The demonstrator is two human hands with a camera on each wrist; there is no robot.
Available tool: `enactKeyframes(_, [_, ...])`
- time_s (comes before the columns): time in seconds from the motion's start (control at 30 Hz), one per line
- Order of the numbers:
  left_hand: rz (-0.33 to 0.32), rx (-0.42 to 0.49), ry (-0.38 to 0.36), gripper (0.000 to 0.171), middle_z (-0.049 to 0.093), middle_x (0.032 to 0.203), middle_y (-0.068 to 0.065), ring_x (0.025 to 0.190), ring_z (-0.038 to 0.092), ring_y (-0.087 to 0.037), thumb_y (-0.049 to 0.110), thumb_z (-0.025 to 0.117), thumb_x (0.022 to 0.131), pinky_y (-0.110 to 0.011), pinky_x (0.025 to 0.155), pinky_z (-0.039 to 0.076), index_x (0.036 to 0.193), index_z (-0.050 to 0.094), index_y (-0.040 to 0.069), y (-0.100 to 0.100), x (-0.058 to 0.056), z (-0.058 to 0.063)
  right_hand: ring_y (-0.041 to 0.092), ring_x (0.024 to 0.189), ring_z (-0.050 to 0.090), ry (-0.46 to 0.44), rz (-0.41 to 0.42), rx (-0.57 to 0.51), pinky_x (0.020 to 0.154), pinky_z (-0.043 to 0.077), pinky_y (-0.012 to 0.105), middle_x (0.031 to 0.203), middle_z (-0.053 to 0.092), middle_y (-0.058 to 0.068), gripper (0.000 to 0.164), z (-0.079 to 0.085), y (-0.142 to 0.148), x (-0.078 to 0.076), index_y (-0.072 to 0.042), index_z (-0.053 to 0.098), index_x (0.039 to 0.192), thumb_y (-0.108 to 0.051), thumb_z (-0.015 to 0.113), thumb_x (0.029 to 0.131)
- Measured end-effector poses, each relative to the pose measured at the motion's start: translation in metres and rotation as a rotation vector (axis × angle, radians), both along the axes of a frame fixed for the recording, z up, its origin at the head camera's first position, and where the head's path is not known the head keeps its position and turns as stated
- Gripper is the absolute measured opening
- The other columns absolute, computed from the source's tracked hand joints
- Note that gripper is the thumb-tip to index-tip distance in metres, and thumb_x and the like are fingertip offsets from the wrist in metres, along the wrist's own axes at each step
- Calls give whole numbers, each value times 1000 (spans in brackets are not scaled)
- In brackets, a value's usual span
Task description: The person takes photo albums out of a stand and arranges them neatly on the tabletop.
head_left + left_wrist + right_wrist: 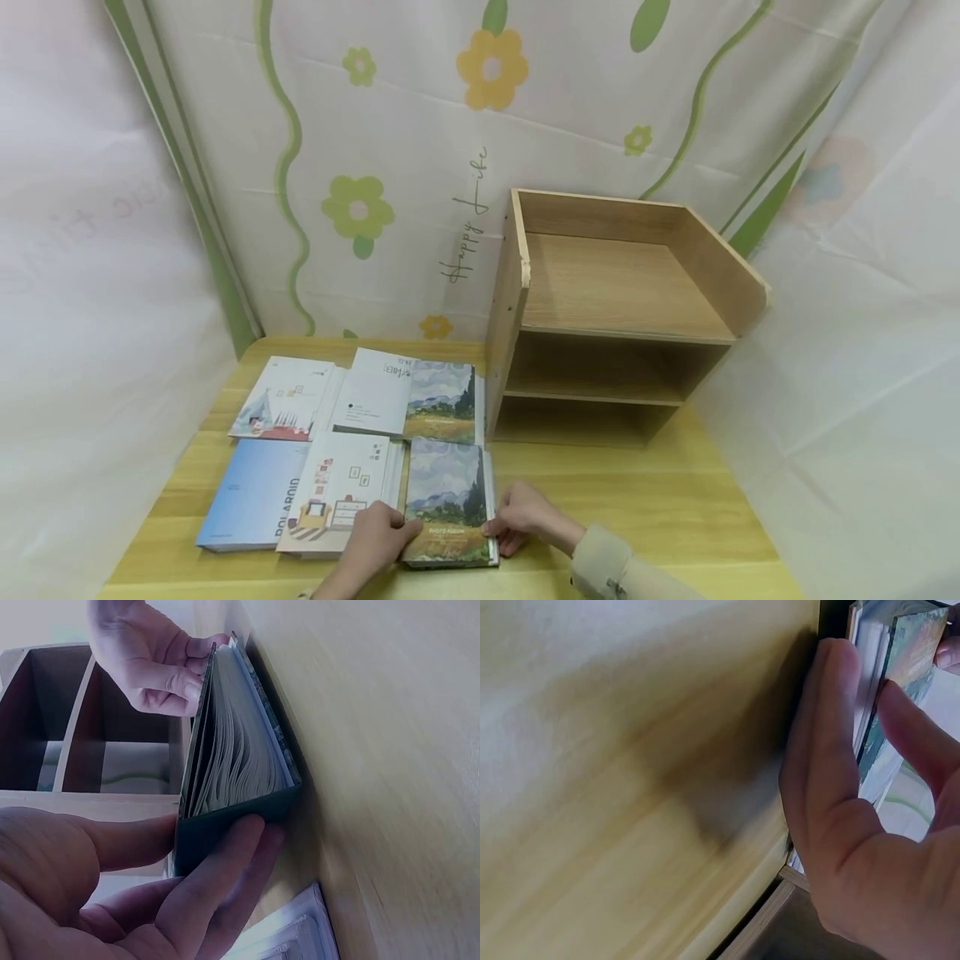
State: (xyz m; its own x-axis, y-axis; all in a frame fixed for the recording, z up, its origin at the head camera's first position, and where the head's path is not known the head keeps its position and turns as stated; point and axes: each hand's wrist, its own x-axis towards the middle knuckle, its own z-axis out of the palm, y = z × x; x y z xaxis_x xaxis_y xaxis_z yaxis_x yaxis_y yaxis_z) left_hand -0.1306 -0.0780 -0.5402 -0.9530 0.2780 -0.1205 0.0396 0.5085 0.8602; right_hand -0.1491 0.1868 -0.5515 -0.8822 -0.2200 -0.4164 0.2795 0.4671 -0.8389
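Observation:
A photo album (447,500) with a painted landscape cover lies near the front of the table. My left hand (375,540) grips its spine side, the thumb on the cover edge and the fingers against the dark green spine (225,825). At the opposite, page-edge side, my right hand (527,514) pinches the album, thumb on the cover and fingers along the edge. The pages (244,742) fan slightly between the covers in the left wrist view. Left of it is a white album (345,475) with a furniture drawing, close by my left hand.
A second landscape album (441,400) lies just behind the held one. Further left are a plain white album (371,400), a tent-picture album (281,400) and a blue album (251,492). A wooden shelf unit (622,333) stands at the back right, before a flowered curtain (405,125).

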Motion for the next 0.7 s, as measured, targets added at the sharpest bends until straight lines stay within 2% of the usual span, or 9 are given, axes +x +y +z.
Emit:
enactKeyframes(0.17, [4, 2, 13, 49, 38, 38, 11, 34, 28, -4, 18, 72, 90, -25, 42, 38, 45, 52, 12, -2, 0, -1, 26, 46, 64, 4, 39, 26, 48, 57, 42, 59, 65, 19, 36, 4, 0, -2, -6, 54, 55, -2, 83, 75])
enactKeyframes(0.33, [35, -13, 22, 51, 33, 39, 12, 35, 26, -4, 17, 74, 87, -23, 41, 34, 45, 45, 17, -2, 0, -1, 32, 49, 66, -2, 79, 52, 50, 58, 44, 59, 65, 19, 41, 7, -1, -4, -8, 51, 52, -6, 84, 76])
enactKeyframes(0.53, [70, -34, 33, 51, 33, 39, 12, 35, 28, -4, 16, 76, 85, -23, 40, 31, 46, 44, 17, -2, 1, 0, 31, 47, 65, 16, 111, 125, 47, 57, 42, 56, 64, 18, 32, 8, -5, -4, 4, 62, 59, -11, 85, 76])
enactKeyframes(0.7, [95, -54, 14, 50, 35, 38, 11, 34, 29, -3, 14, 76, 83, -22, 39, 28, 46, 43, 18, -1, 0, 0, 30, 46, 65, 24, 120, 196, 44, 56, 41, 53, 62, 17, 33, 6, -8, -4, 5, 65, 62, -17, 86, 75])
